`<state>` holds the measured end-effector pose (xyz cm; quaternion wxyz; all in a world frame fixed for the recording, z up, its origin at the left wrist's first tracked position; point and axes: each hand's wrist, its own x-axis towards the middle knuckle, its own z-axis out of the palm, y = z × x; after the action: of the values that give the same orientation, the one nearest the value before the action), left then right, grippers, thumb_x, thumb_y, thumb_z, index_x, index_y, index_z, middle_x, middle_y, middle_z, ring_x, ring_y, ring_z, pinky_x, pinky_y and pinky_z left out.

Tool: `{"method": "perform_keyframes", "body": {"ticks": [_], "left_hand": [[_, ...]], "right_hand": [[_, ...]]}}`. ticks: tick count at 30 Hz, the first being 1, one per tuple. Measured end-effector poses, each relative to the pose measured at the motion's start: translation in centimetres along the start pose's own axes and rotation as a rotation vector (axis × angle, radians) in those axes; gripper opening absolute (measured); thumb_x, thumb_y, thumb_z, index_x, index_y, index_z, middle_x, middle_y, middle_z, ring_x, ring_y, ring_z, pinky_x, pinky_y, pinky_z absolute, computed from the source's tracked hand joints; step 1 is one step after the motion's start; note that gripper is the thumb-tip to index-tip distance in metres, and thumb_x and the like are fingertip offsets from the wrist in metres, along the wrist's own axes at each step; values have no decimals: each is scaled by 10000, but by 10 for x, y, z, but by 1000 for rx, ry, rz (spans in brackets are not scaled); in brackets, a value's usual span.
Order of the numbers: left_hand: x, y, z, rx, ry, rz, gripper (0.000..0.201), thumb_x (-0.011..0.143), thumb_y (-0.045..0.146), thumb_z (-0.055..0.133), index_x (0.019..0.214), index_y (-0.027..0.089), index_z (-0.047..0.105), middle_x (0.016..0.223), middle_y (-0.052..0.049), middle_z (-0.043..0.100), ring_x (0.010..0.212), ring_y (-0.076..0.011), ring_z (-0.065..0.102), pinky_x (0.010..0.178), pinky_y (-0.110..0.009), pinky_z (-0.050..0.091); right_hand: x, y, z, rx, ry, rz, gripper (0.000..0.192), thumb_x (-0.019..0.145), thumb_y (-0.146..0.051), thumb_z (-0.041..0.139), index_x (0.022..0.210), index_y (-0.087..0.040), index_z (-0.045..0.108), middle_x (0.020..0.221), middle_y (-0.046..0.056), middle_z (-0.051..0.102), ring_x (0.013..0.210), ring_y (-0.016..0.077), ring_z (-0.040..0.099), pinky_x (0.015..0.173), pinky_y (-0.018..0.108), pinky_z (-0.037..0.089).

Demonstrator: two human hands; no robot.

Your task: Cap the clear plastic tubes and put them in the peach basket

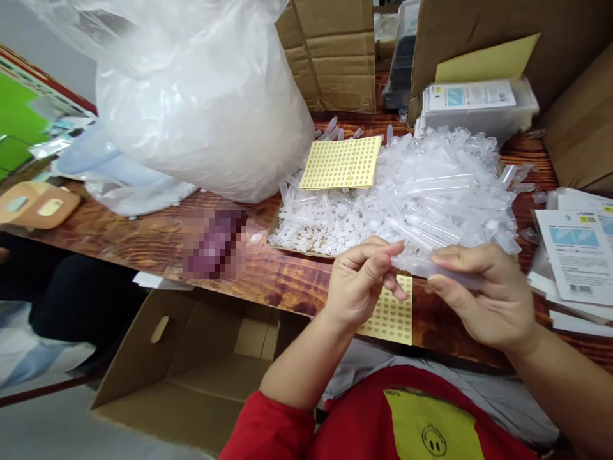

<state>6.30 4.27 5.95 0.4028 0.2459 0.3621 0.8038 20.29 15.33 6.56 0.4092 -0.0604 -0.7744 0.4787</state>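
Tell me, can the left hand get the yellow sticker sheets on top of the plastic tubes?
Probably yes: the yellow sticker sheets lie on the heap of plastic tubes with nothing covering them, just beyond the left hand.

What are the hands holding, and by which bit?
A cloudy plastic tube, pinched around its middle by the right hand. The left hand is at one end; its grip cannot be told.

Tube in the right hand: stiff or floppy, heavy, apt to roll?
Probably fairly stiff: the tube juts straight from the right hand with no visible sag. Likely light for its size, since it looks like translucent plastic. Its long, seemingly rounded shape may roll if pushed on a flat surface.
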Motion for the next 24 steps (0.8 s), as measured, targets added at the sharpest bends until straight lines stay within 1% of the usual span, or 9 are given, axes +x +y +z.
{"method": "perform_keyframes", "body": {"ticks": [4,8,13,16,18,19,21,23,24], "left_hand": [[-8,-10,9,-82,30,78,154,849,432,864,836,279,853,691,36,531,404,8,453,346,-104,436],[-14,-20,12,-33,68,168,117,877,400,840,863,284,846,712,30,557,408,-4,492,332,-105,401],[-17,-22,6,149,82,281,85,896,375,825,933,304,855,697,23,616,434,-37,559,369,-145,425],[-6,1,-12,494,-35,355,54,877,302,847,922,274,859,691,-3,692,555,-72,633,499,-175,493],[9,25,-31,753,-200,304,73,899,307,819,893,243,854,745,-32,743,657,-114,681,605,-224,541],[19,38,-41,881,-250,274,110,922,321,788,945,234,852,789,-44,757,696,-135,690,632,-248,552],[42,60,-62,1238,-219,294,133,914,294,768,1001,220,835,916,-71,771,814,-181,700,682,-289,560],[65,73,-79,1615,-162,340,158,899,166,690,980,206,820,989,-90,757,942,-231,690,841,-364,570],[75,76,-84,1746,-223,316,226,876,111,649,1003,204,811,1032,-94,753,1016,-254,679,922,-400,559]], "right_hand": [[-8,1,6,69,-34,-9,219,1008,-219,652,1191,-340,652,952,37,729,824,206,725,684,335,632],[-14,-1,8,165,-28,46,207,1004,-194,657,1161,-329,664,934,26,700,799,182,699,679,302,614],[-1,-6,6,437,-76,329,96,989,-314,739,965,-267,659,791,-23,651,616,115,593,558,225,514],[12,-4,1,638,-151,600,278,945,-411,793,857,-223,608,613,-54,563,497,97,481,489,211,423],[18,-2,-3,668,-135,673,323,925,-434,809,830,-217,590,554,-62,521,479,97,461,469,203,386],[19,-2,-5,636,-92,659,330,909,-444,825,830,-218,597,560,-57,533,487,101,477,462,200,378],[20,0,-8,513,19,560,320,878,-463,856,860,-228,639,615,-41,583,531,113,540,458,204,391],[18,2,-11,378,108,450,270,878,-440,859,904,-242,677,673,-34,610,573,121,586,475,214,429],[17,3,-11,326,134,409,227,895,-411,843,926,-249,688,703,-31,618,589,122,600,492,221,455]]}}
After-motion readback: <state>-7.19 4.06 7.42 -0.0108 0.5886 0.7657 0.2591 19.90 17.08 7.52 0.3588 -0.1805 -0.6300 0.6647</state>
